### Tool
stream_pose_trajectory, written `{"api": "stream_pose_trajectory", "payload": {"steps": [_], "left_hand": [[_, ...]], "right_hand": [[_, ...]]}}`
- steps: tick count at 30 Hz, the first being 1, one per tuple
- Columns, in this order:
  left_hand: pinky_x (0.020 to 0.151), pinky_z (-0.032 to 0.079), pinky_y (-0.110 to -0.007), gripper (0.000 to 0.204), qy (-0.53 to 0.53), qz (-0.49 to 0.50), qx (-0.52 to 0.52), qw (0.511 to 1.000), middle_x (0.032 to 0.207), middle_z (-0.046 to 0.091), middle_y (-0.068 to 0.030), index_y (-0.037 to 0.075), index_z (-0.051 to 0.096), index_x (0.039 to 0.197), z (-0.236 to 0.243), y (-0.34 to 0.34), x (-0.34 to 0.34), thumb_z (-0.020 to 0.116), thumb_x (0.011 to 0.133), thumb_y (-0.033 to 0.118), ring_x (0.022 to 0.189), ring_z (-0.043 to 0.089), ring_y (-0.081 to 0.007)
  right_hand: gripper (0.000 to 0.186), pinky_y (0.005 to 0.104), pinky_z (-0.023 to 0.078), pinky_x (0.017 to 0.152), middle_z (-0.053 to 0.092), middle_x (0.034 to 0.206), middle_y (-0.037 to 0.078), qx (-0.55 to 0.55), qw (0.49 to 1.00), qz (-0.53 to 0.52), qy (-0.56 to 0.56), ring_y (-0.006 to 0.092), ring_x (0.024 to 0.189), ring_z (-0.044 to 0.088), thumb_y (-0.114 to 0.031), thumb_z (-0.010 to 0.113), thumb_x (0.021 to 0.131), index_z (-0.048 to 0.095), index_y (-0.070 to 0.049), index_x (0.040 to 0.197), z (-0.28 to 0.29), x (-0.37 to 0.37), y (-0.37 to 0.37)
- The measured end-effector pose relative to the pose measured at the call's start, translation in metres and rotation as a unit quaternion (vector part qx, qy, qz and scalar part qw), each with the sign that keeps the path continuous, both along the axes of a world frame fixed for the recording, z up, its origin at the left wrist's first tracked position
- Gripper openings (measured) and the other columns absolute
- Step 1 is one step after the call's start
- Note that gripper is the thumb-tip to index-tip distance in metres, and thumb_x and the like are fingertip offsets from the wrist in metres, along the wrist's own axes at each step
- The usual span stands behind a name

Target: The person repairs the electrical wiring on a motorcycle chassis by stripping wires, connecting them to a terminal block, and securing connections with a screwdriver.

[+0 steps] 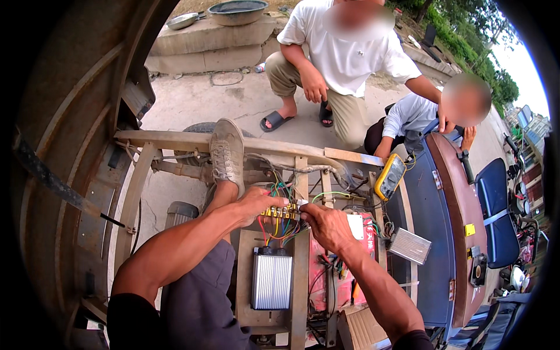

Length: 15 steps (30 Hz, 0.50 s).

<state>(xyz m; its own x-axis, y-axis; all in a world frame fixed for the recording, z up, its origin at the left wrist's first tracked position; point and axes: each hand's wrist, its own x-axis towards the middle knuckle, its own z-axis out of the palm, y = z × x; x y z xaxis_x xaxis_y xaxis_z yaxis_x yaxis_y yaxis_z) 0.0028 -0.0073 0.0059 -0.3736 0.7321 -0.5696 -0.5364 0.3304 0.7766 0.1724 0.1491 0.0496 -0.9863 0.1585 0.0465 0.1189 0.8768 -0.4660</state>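
I see a yellow terminal block [279, 212] with red, green, blue and yellow wires [284, 228] fanning from it. Below sits a ribbed silver-grey box [272, 281]; a second ribbed silver one [410, 245] lies to the right. The battery pack [326, 274] looks pink-red. The meter [389, 177] has a yellow casing. My shoe [227, 153] is dusty grey-beige. The frame [192, 140] is faded tan. The seat [493, 201] is dark blue.

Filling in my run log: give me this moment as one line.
left hand: on yellow connector strip | right hand: pinching wire end at strip | below: ribbed silver controller box | nearby: yellow multimeter
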Motion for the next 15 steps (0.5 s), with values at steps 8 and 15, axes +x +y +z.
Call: {"api": "stream_pose_trajectory", "payload": {"steps": [8,15], "left_hand": [[0.053,0.054,-0.028,0.022,0.015,0.002,0.001,1.000,0.089,0.070,-0.0088,-0.002,0.066,0.098,0.005,0.000,0.000,0.074,0.088,0.015,0.072,0.067,-0.0152],[0.056,0.056,-0.029,0.022,0.026,-0.009,0.000,1.000,0.091,0.070,-0.0089,-0.001,0.066,0.102,0.019,-0.005,0.000,0.073,0.089,0.015,0.074,0.068,-0.0153]], "right_hand": [[0.016,0.0469,0.052,0.071,0.070,0.094,0.013,-0.002,0.997,0.075,-0.011,0.0372,0.083,0.067,-0.022,0.059,0.095,0.067,-0.011,0.105,0.008,-0.013,0.018],[0.018,0.0465,0.052,0.065,0.070,0.090,0.015,-0.025,0.999,-0.034,0.018,0.0401,0.077,0.066,-0.023,0.062,0.095,0.068,-0.008,0.104,0.004,-0.003,-0.007]]}}
